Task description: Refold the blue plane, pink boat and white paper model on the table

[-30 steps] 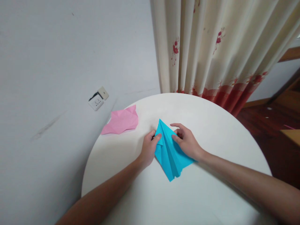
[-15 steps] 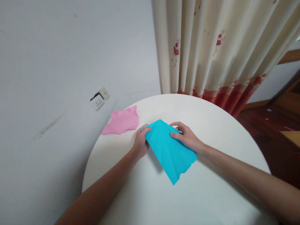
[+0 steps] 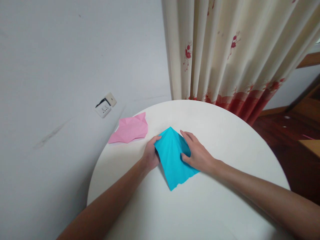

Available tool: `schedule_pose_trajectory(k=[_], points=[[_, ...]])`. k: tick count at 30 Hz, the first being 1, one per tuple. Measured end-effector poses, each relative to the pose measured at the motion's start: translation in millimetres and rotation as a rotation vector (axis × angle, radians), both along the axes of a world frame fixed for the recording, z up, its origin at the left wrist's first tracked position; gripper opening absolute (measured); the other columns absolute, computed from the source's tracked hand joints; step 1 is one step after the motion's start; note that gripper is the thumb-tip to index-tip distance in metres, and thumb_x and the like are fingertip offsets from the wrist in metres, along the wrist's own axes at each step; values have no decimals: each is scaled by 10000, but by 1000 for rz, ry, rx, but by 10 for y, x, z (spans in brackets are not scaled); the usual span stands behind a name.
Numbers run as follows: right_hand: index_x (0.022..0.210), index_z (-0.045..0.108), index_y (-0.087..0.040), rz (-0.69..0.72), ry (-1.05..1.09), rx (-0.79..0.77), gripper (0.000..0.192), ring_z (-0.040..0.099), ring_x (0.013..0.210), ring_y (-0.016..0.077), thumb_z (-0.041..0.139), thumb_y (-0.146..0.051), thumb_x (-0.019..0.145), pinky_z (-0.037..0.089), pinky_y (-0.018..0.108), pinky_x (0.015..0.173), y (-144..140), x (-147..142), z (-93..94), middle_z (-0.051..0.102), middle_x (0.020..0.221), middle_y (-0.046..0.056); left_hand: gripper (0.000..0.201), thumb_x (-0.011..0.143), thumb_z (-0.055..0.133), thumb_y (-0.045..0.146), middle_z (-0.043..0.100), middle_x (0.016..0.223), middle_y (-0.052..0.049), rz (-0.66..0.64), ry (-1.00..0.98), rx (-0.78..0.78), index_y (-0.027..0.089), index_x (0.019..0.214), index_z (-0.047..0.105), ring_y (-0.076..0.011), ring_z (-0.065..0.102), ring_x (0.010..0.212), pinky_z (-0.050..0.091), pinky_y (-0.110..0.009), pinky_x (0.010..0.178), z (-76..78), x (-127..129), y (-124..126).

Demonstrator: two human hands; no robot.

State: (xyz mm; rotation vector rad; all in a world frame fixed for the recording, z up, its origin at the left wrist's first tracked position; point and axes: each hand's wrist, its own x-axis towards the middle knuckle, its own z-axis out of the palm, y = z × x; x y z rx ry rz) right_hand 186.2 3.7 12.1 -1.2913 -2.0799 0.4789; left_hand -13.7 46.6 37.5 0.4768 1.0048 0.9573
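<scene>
A folded sheet of blue paper (image 3: 172, 160) lies on the round white table (image 3: 220, 200), its smooth side up and one point toward the curtain. My left hand (image 3: 150, 154) grips its left edge, fingers curled under the paper. My right hand (image 3: 196, 154) lies flat on its right side, fingers spread and pressing down. A crumpled pink paper (image 3: 130, 129) rests at the table's far left edge, apart from both hands.
A white wall rises at the left with a socket plate (image 3: 105, 105) on it. A cream curtain with red flowers (image 3: 225, 56) hangs behind the table. Dark wooden floor (image 3: 287, 133) shows to the right.
The blue paper was turned over from its creased side to its smooth side, then shifted left. My right hand moved onto it and flattened; my left hand slid to its left edge.
</scene>
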Motion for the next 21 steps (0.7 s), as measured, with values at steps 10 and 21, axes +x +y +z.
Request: schedule_pose_trajectory(k=[10, 21], points=[[1398, 479, -106, -71, -295, 185, 516, 428, 1251, 350, 497, -191, 889, 431, 508, 1011, -48, -80, 63, 506, 1390, 193, 421, 810, 591, 327, 745, 936, -119, -31, 1, -16, 121, 1176, 629, -304, 715, 844, 568, -448, 819, 0, -27, -9], [1483, 389, -77, -97, -121, 32, 640, 581, 1170, 284, 437, -155, 850, 457, 399, 1015, 18, -1, 65, 571, 1358, 182, 428, 819, 576, 308, 746, 964, -125, -57, -42, 58, 119, 1200, 617, -309, 716, 883, 556, -459, 862, 21, -31, -32]])
